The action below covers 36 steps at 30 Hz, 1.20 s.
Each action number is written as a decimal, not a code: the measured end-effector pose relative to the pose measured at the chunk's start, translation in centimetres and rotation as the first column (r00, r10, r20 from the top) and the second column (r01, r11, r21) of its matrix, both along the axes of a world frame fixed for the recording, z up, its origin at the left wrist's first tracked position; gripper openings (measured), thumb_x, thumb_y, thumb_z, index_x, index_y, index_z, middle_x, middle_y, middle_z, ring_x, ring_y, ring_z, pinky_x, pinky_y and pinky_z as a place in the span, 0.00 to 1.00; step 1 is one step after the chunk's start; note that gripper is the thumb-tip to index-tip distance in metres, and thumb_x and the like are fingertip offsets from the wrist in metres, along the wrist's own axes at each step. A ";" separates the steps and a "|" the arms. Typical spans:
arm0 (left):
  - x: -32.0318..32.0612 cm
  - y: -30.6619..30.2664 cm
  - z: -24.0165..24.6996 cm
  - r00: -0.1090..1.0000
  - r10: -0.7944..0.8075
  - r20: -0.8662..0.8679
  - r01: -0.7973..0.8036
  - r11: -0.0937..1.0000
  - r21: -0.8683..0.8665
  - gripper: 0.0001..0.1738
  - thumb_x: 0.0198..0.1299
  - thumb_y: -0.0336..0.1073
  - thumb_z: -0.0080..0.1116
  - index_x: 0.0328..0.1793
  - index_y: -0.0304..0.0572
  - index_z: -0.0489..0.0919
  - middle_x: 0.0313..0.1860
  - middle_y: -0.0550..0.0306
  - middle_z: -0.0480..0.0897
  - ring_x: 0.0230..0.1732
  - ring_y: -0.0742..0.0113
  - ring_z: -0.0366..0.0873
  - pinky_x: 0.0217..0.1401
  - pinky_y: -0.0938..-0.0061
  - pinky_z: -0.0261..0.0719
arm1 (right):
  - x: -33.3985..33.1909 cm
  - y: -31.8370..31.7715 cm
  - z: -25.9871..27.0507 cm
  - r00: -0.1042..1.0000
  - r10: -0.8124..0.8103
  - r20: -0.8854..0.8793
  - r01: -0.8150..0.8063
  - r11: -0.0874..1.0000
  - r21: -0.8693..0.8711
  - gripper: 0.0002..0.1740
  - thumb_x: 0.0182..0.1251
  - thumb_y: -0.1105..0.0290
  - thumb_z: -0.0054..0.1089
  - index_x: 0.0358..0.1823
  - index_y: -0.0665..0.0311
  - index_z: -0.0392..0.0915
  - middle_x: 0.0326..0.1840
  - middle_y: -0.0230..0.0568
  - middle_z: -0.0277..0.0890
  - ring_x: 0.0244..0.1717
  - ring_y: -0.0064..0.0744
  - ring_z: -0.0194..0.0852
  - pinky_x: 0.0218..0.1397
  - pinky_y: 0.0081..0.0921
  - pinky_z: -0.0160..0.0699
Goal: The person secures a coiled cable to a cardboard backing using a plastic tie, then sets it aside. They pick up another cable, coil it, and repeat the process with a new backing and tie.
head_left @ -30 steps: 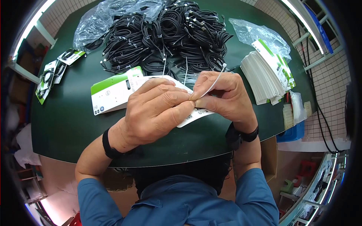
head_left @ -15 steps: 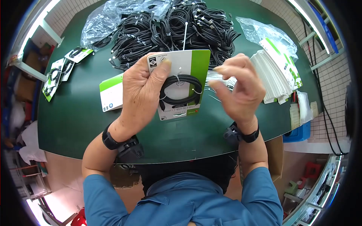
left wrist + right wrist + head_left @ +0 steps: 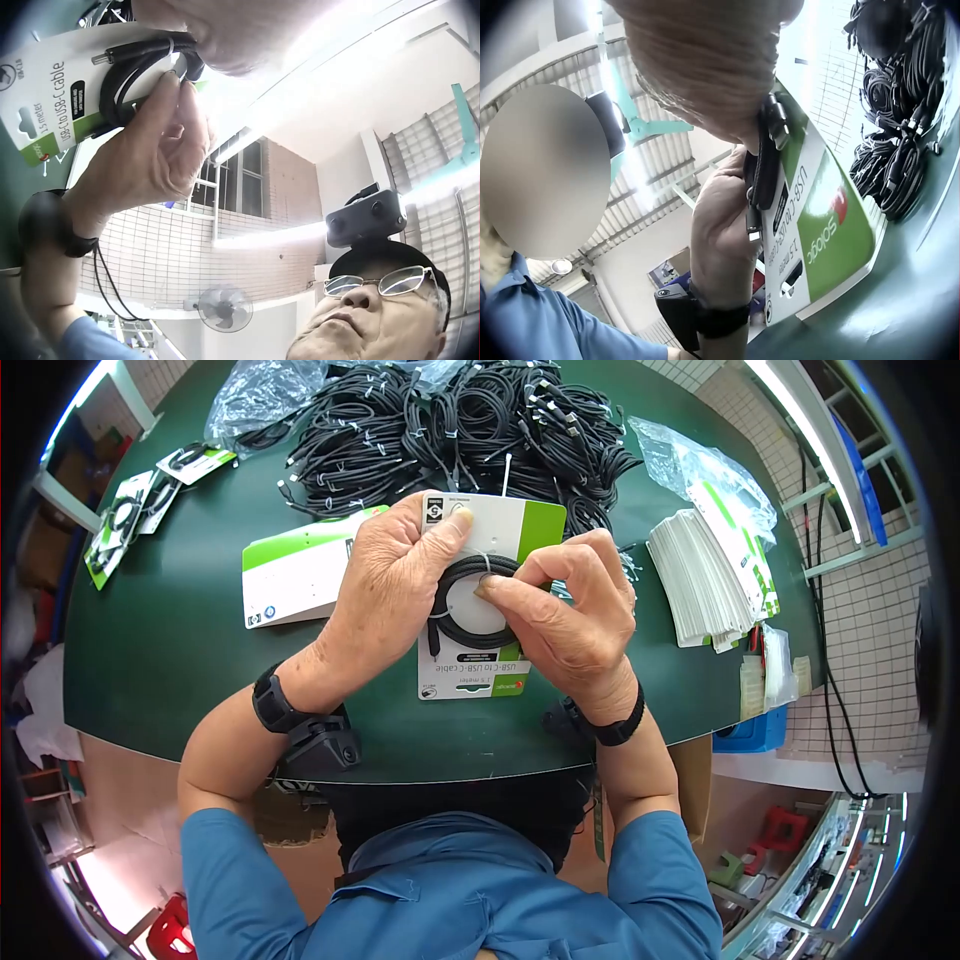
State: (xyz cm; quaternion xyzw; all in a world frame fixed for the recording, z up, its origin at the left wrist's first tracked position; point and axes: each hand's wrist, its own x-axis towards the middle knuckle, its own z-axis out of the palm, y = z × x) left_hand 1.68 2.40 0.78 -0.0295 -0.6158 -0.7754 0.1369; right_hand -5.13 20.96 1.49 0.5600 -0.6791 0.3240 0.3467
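From my remote view, the left hand [image 3: 385, 575] grips the white-and-green card [image 3: 505, 515], thumb on its face, holding it above the table [image 3: 450, 745]. The right hand [image 3: 580, 610] has thumb and forefinger together inside the black cable coil [image 3: 442, 585], seemingly pinching the white tie [image 3: 487, 562], though the fingertips hide it. I see green surface between the card and the near edge, flat cards [image 3: 300, 575] on the left, a card stack [image 3: 700, 575] on the right, cables [image 3: 370, 435] beyond
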 end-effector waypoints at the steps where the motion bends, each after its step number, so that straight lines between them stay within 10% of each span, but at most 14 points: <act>1: 0.0 0.0 -0.1 1.000 0.003 -0.001 -0.003 1.000 0.005 0.15 0.82 0.38 0.51 0.51 0.32 0.82 0.40 0.57 0.89 0.38 0.80 0.82 0.41 0.80 0.84 | 0.0 0.0 0.0 1.000 -0.006 -0.007 0.006 1.000 0.005 0.21 0.43 0.77 0.85 0.41 0.53 0.92 0.34 0.28 0.75 0.35 0.32 0.70 0.32 0.28 0.71; 16: -0.1 0.0 0.0 1.000 0.011 -0.005 -0.011 0.999 0.032 0.14 0.82 0.38 0.52 0.52 0.34 0.83 0.39 0.60 0.88 0.37 0.81 0.82 0.40 0.81 0.84 | 0.1 -0.6 -0.4 0.996 -0.047 -0.075 0.046 0.999 -0.018 0.14 0.48 0.78 0.80 0.35 0.60 0.84 0.37 0.35 0.76 0.36 0.38 0.73 0.33 0.31 0.74; 36: -0.4 -0.8 0.6 0.997 0.059 -0.049 -0.056 0.996 0.073 0.14 0.82 0.36 0.53 0.56 0.31 0.83 0.44 0.53 0.90 0.42 0.75 0.87 0.45 0.77 0.88 | 2.4 -0.8 -1.0 0.919 0.372 0.128 -0.365 0.928 -0.074 0.14 0.55 0.75 0.72 0.41 0.65 0.77 0.48 0.47 0.86 0.36 0.39 0.84 0.39 0.32 0.82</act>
